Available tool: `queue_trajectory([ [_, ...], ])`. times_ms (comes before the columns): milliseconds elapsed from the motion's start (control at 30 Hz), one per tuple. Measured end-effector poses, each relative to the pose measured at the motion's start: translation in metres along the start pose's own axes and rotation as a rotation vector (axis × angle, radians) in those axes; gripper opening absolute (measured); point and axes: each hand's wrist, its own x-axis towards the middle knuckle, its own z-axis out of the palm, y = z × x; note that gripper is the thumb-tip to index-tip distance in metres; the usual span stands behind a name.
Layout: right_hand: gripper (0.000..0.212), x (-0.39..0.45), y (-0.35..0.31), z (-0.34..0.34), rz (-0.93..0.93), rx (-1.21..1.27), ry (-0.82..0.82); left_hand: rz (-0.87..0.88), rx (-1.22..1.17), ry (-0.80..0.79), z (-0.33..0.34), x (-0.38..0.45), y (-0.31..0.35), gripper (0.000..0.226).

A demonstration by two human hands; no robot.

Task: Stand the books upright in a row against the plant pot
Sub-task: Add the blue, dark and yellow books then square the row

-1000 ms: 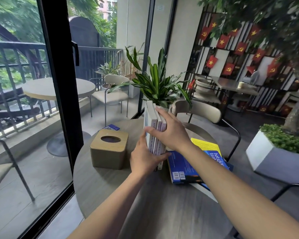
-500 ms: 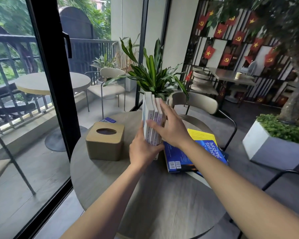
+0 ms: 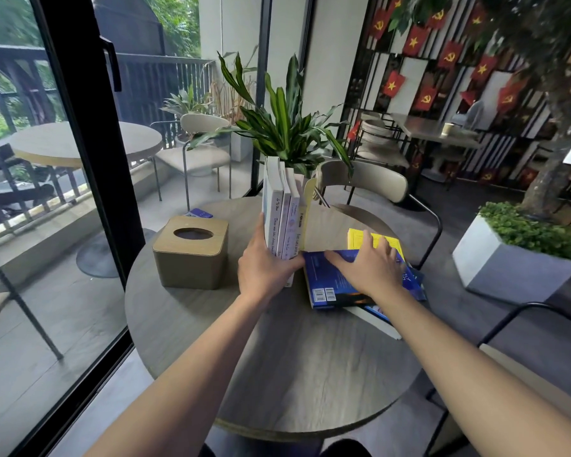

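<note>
Right hand (image 3: pixel 368 270) had left upright books (image 3: pixel 282 219), fingers spread flat on blue book (image 3: pixel 330 278) at 3 o'clock, next candidate; left hand (image 3: pixel 264 268) gripped the row.

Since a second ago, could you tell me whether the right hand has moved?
Yes. The right hand has left the upright books and gone rightward and down, away from the plant pot, and now lies flat on the blue book.

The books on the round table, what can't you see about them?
Head view only:
- White plant pot: mostly hidden behind the upright pale books.
- Spine titles: too small to read.
- Flat blue book: cover partly under the right hand.
- Stack beneath: count unclear.
</note>
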Motion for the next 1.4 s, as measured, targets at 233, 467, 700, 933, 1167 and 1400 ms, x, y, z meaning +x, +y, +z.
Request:
queue_trajectory([
  [233,0.145,0.008,0.021,-0.011,0.254,-0.075,-0.090,0.022,0.001,-0.009,-0.001,-0.002,0.001,0.108],
  [467,0.144,0.019,0.026,-0.016,0.288,0.062,-0.068,0.025,-0.004,-0.012,-0.001,-0.001,0.000,0.105],
  [700,0.038,0.032,0.021,-0.049,0.229,0.305,-0.028,-0.019,-0.013,0.016,0.002,-0.003,0.000,0.094],
  [933,0.038,0.037,-0.008,-0.075,0.132,0.515,0.086,-0.047,-0.003,0.015,-0.003,-0.011,-0.002,0.086],
  [1167,0.033,0.038,-0.024,-0.080,0.066,0.842,0.052,-0.021,-0.030,-0.006,-0.010,-0.016,-0.005,0.080],
  [1400,0.045,0.019,-0.052,-0.076,-0.122,1.033,-0.111,0.077,-0.011,-0.004,-0.013,-0.026,-0.010,0.077],
])
